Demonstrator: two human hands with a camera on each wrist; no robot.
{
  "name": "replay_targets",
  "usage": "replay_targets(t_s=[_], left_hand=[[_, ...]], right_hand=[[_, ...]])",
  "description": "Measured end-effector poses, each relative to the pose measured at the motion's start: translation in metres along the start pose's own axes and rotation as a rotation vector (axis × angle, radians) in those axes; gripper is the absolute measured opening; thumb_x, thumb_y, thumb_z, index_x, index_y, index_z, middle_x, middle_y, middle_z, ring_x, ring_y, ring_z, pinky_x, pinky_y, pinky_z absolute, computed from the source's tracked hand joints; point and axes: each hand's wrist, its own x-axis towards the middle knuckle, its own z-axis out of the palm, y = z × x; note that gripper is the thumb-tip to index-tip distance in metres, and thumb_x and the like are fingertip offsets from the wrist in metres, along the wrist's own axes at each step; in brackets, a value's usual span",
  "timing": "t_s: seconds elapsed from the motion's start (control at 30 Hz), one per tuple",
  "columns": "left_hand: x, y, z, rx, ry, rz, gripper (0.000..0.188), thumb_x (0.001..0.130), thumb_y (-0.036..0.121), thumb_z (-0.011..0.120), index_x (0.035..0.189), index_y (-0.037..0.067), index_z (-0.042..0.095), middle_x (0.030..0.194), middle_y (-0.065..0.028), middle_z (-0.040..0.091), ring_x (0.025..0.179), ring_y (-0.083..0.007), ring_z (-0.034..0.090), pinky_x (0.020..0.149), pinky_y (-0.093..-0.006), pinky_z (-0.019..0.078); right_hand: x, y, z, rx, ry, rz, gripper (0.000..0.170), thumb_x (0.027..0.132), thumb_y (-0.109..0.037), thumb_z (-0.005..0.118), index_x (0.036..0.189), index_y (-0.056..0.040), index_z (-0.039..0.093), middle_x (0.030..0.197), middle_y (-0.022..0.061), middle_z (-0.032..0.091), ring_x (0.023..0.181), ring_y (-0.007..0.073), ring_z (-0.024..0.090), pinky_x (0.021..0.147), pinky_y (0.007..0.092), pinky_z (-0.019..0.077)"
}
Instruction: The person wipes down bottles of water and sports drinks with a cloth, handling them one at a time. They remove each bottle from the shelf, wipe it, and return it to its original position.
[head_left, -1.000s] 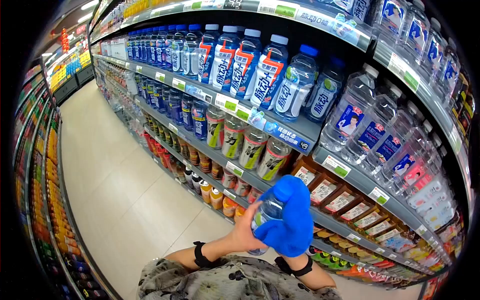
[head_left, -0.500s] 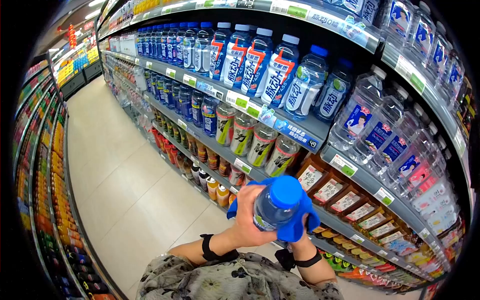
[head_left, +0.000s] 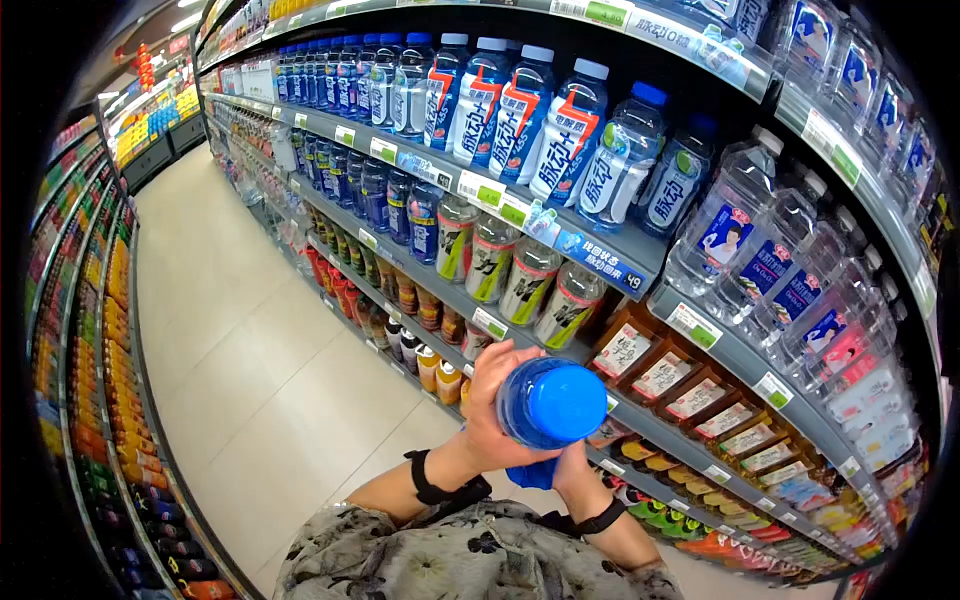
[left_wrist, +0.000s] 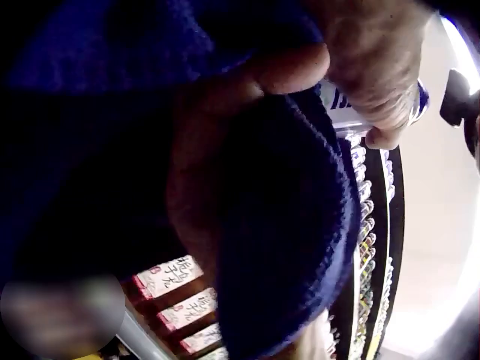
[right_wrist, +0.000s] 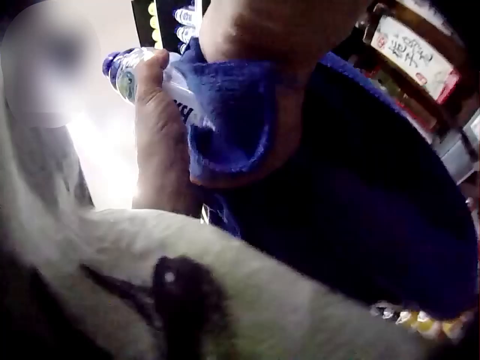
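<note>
My left hand (head_left: 486, 415) grips a clear plastic drink bottle (head_left: 520, 405) around its side. Its blue screw cap (head_left: 568, 398) is on and points up toward the head camera. Below the bottle, my right hand (head_left: 572, 464) holds a blue cloth (head_left: 532, 473) against its lower part. Large folds of the cloth (left_wrist: 292, 225) fill much of the left wrist view. In the right wrist view the bottle (right_wrist: 127, 75) pokes out past the cloth, part of its label showing. The bottle's base is hidden by hands and cloth.
Shelves ahead hold rows of blue-labelled drink bottles (head_left: 565, 140), with large clear water jugs (head_left: 720, 235) to the right. Brown bottles with white labels (head_left: 665, 375) stand lower down. A tiled aisle floor (head_left: 250, 330) runs along the left, with another stocked shelf (head_left: 100, 380) beyond it.
The bottle has tipped so its cap faces the head camera. The cloth, earlier wrapped over its right side, has moved down beneath it with my right hand. My left hand keeps its grip.
</note>
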Motion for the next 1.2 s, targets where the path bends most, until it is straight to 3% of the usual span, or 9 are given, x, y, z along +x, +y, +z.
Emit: replay_targets(t_s=[0.23, 0.33, 0.43, 0.6, 0.63, 0.7, 0.83, 1.03, 1.2], left_hand=[[-0.018, 0.003, 0.006, -0.536, -0.169, -0.393, 0.109, 0.058, 0.018, 0.084, 0.135, 0.004, 0.010, 0.130, -0.0175, 0.036, 0.121, -0.0272, 0.038, 0.100, -0.0415, 0.0317], [-0.011, -0.003, -0.008, -0.534, -0.347, -0.506, 0.099, 0.058, 0.022, 0.085, 0.133, 0.002, 0.023, 0.134, -0.0156, 0.031, 0.123, -0.0258, 0.036, 0.101, -0.0381, 0.0302], [-0.002, -0.003, -0.005, -0.418, -0.494, -0.514, 0.093, 0.057, 0.023, 0.085, 0.130, 0.001, 0.032, 0.130, -0.0133, 0.038, 0.118, -0.0223, 0.041, 0.098, -0.0345, 0.0335], [-0.028, 0.000, 0.013, -0.620, -0.344, -0.805, 0.087, 0.057, 0.020, 0.084, 0.125, 0.002, 0.034, 0.112, -0.0097, 0.052, 0.105, -0.0176, 0.050, 0.092, -0.0332, 0.0393], [-0.032, 0.000, 0.016, -0.611, -0.276, -0.821, 0.085, 0.058, 0.020, 0.084, 0.124, 0.001, 0.034, 0.112, -0.0102, 0.051, 0.104, -0.0176, 0.050, 0.091, -0.0331, 0.0397], [-0.040, -0.002, 0.022, -0.402, -0.262, -0.820, 0.086, 0.059, 0.022, 0.083, 0.125, 0.000, 0.032, 0.113, -0.0120, 0.051, 0.104, -0.0191, 0.050, 0.090, -0.0342, 0.0408], [-0.044, -0.006, 0.029, -0.258, -0.353, -0.798, 0.087, 0.069, 0.040, 0.075, 0.127, -0.003, 0.027, 0.112, -0.0196, 0.053, 0.105, -0.0294, 0.053, 0.087, -0.0374, 0.0423], [-0.034, 0.009, 0.032, -0.159, -0.498, -0.722, 0.072, 0.076, 0.029, 0.069, 0.126, -0.004, 0.030, 0.105, -0.0210, 0.056, 0.097, -0.0337, 0.057, 0.083, -0.0389, 0.0448], [-0.043, 0.001, 0.033, -0.251, -0.475, -0.852, 0.070, 0.075, 0.024, 0.069, 0.127, -0.004, 0.030, 0.108, -0.0182, 0.054, 0.101, -0.0257, 0.054, 0.086, -0.0348, 0.0431]], right_hand=[[-0.004, 0.006, -0.030, -0.035, 0.008, -0.102, 0.050, 0.092, -0.041, 0.043, 0.128, -0.0071, 0.042, 0.127, 0.0077, 0.048, 0.114, 0.0203, 0.049, 0.098, 0.0342, 0.0395], [-0.002, 0.003, -0.047, -0.162, 0.040, 0.234, 0.052, 0.093, -0.046, 0.038, 0.128, -0.0081, 0.042, 0.122, 0.0084, 0.052, 0.104, 0.0181, 0.056, 0.083, 0.0312, 0.0502], [-0.002, 0.025, -0.047, -0.039, 0.126, 0.113, 0.048, 0.091, -0.044, 0.041, 0.119, -0.0053, 0.050, 0.101, 0.0097, 0.061, 0.075, 0.0179, 0.064, 0.054, 0.0263, 0.0528], [-0.007, 0.022, -0.079, -0.494, 0.228, 0.055, 0.047, 0.096, -0.037, 0.030, 0.121, -0.0009, 0.047, 0.098, 0.0082, 0.060, 0.079, 0.0171, 0.058, 0.063, 0.0314, 0.0491], [0.005, 0.038, -0.090, -1.070, 0.218, -0.586, 0.046, 0.097, -0.033, 0.028, 0.123, 0.0008, 0.044, 0.091, 0.0071, 0.059, 0.081, 0.0186, 0.055, 0.069, 0.0367, 0.0450], [-0.019, 0.007, -0.072, -1.059, 0.209, -0.141, 0.054, 0.097, -0.039, 0.027, 0.131, 0.0014, 0.037, 0.125, 0.0203, 0.045, 0.106, 0.0293, 0.048, 0.092, 0.0394, 0.0346], [-0.015, 0.002, -0.047, -0.643, 0.137, -0.589, 0.033, 0.092, -0.024, 0.050, 0.114, 0.0010, 0.050, 0.110, 0.0107, 0.052, 0.096, 0.0203, 0.051, 0.083, 0.0340, 0.0407], [-0.005, -0.039, -0.023, -0.824, 0.251, -0.905, 0.012, 0.084, -0.011, 0.061, 0.088, 0.0000, 0.059, 0.088, 0.0051, 0.056, 0.078, 0.0156, 0.053, 0.067, 0.0296, 0.0439], [-0.001, -0.033, -0.027, -0.885, 0.210, -0.921, 0.026, 0.080, -0.011, 0.065, 0.102, -0.0029, 0.052, 0.097, 0.0078, 0.053, 0.086, 0.0193, 0.053, 0.073, 0.0311, 0.0437]])
